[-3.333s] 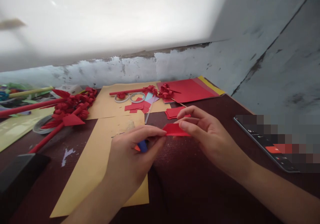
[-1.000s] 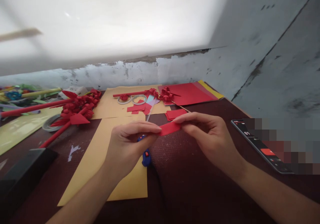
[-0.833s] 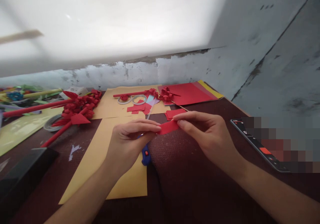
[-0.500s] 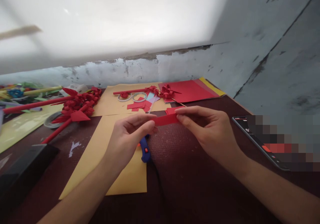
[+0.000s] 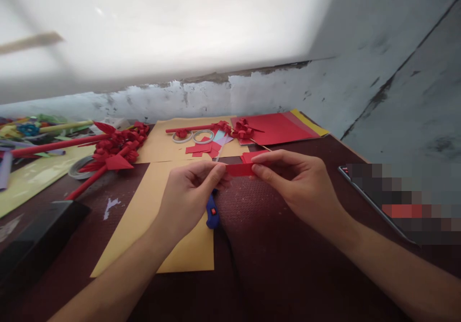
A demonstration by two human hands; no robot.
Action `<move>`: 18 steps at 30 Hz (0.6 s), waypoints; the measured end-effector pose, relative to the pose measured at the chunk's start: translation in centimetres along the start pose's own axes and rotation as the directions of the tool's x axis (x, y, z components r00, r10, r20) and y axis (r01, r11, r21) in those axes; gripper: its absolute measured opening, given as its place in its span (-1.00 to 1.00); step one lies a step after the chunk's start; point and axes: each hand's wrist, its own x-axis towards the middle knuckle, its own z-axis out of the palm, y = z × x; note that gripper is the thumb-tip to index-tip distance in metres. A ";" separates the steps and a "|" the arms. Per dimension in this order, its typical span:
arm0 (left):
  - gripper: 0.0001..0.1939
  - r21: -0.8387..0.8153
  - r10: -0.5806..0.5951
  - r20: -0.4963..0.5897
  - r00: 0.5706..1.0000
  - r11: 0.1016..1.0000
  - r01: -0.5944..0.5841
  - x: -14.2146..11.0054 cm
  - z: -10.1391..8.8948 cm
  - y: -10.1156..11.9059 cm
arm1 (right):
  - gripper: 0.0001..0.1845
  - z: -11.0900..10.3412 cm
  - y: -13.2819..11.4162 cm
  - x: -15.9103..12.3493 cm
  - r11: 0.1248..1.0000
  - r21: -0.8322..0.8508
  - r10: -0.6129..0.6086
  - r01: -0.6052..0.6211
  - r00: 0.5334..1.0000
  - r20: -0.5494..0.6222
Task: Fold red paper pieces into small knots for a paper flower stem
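A small red paper strip (image 5: 239, 170) is held level above the dark red table (image 5: 288, 245), between my two hands. My left hand (image 5: 190, 195) pinches its left end with thumb and fingers. Its right end is pinched by my right hand (image 5: 298, 183). Under my left hand a blue tool with an orange button (image 5: 212, 213) lies on a tan paper sheet (image 5: 162, 226).
Cut red paper squares (image 5: 203, 149), two tape rings (image 5: 194, 136) and red paper flowers on sticks (image 5: 115, 149) lie further back. Red and yellow sheets (image 5: 281, 127) lie by the wall. A phone (image 5: 389, 207) lies at the right, a black object (image 5: 32, 245) at the left.
The red strip has been folded narrower and turned from tilted to level. Both hands have risen slightly and kept their pinch on its ends.
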 end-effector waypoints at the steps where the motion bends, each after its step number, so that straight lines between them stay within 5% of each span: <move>1: -0.80 0.015 -0.009 -0.010 1.000 1.000 0.009 0.0 0.0 0.0 | -0.89 0.0 0.0 0.0 1.000 0.010 0.000 0.000 1.000 0.001; 7: -0.82 0.030 -0.073 0.084 0.994 0.997 0.071 0.1 -0.3 0.3 | -0.87 0.3 0.3 -0.1 0.998 0.060 0.006 -0.007 1.000 0.016; 18: -0.79 0.073 0.097 0.106 0.990 0.992 -0.105 0.6 -1.9 -0.2 | -0.88 0.6 0.1 -0.6 0.995 0.100 0.027 -0.030 0.999 0.035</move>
